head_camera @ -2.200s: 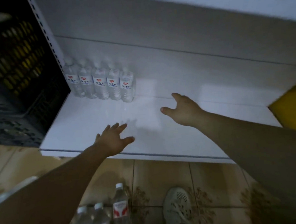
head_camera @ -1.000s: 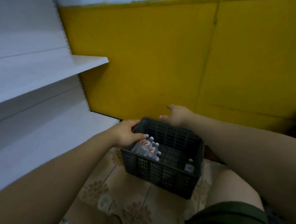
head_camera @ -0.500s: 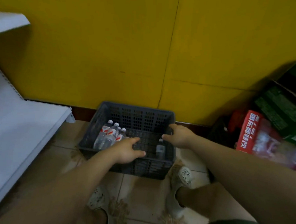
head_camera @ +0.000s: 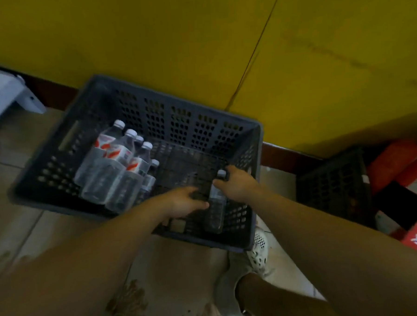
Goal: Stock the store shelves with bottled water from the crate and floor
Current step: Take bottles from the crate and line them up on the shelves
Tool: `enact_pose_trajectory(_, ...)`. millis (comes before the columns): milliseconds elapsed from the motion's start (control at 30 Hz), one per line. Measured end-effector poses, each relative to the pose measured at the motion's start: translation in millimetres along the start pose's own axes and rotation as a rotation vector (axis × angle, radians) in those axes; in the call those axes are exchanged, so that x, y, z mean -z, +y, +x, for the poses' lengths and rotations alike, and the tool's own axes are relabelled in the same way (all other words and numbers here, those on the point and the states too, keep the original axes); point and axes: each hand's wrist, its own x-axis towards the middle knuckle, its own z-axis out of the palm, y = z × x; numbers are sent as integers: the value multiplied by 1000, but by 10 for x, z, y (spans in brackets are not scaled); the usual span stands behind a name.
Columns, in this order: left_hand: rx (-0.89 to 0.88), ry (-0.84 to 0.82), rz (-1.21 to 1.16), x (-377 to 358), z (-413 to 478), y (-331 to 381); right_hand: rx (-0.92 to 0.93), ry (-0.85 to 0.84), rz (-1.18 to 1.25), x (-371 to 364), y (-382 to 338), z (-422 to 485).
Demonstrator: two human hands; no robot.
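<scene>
Both arms reach down into the crate [head_camera: 176, 121].
The right hand [head_camera: 236, 184] curls its grip round the lone bottle [head_camera: 215, 208] near its cap; the left hand [head_camera: 183, 202] keeps its grip loosely spread, just beside it.

You have one view only: your head camera looks forward and steeply down from close above the crate [head_camera: 176, 121], wide-angled, with the yellow wall [head_camera: 147, 28] across the top and the tiled floor [head_camera: 25, 228] along the bottom.

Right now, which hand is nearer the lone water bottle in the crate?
Right. The right hand grips the lone water bottle at its neck; the left hand reaches in just beside it.
</scene>
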Motion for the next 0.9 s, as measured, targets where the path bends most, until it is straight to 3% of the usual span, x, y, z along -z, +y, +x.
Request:
enact_pose_trajectory(167, 19, -174, 25, -129, 960, -237, -136, -75, 47, -344, 35, 920)
enact_pose_trajectory(333, 64, -222, 20, -312, 1741, -707, -297, 42, 177, -593, 108, 1485)
enact_pose_trajectory(533, 179, -357, 62, -236, 1600, -652, -243, 87, -51, -956, 176, 1601)
enact_pose_trajectory(700, 129, -304, 11, -168, 1390, -570, -97, 89, 25, -894, 92, 1452)
enact_pose_trajectory(800, 52, -200, -80, -115, 1159, -519, -37, 160, 147, -669, -41, 1214)
enact_pose_trajectory(900, 10, -152, -306, 13, 758, -381, -18, 219, 441, -313, -195, 824)
